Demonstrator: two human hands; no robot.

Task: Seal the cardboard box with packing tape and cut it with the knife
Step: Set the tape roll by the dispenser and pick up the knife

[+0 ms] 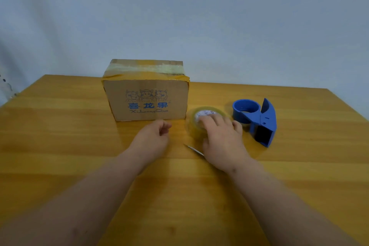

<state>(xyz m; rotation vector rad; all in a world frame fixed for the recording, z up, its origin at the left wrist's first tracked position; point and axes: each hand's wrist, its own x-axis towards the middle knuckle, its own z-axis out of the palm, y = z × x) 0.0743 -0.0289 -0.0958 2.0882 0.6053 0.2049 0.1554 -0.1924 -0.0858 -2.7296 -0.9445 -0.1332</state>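
**Right hand on the tape roll, pick-up not yet made**

Your right hand [220,136] lies palm down over the roll [201,120], fingers spread across its top face and thumb out toward the blue dispenser [257,120]. This grip is open: the fingers rest on the roll but have not closed round it, so nothing is held. Your left hand [153,136] hovers just above the tabletop [60,136] in front of the box [146,96], fingers loosely curled and empty.

Findings on placement:
- The box stands at the far middle of the tabletop, flaps down, with old tape strips already across its top.
- The roll lies flat just beside the box's right lower corner, between box and dispenser.
- The knife [194,149] lies near your right wrist; only the blade tip shows, the handle being hidden under the hand.

Recommendations, as judgement:
- Close thumb and fingers on the roll's outer rim, not its flat face, so that it lifts without sliding.
- Find the loose tape end before you move to the box (clear tape hides its edge).
- Bring the left hand onto the box top to steady it.
- Mind the blade under your right wrist as you lift; raise the hand straight up, do not drag it back.

Both forearms reach forward, bare, wrists low.
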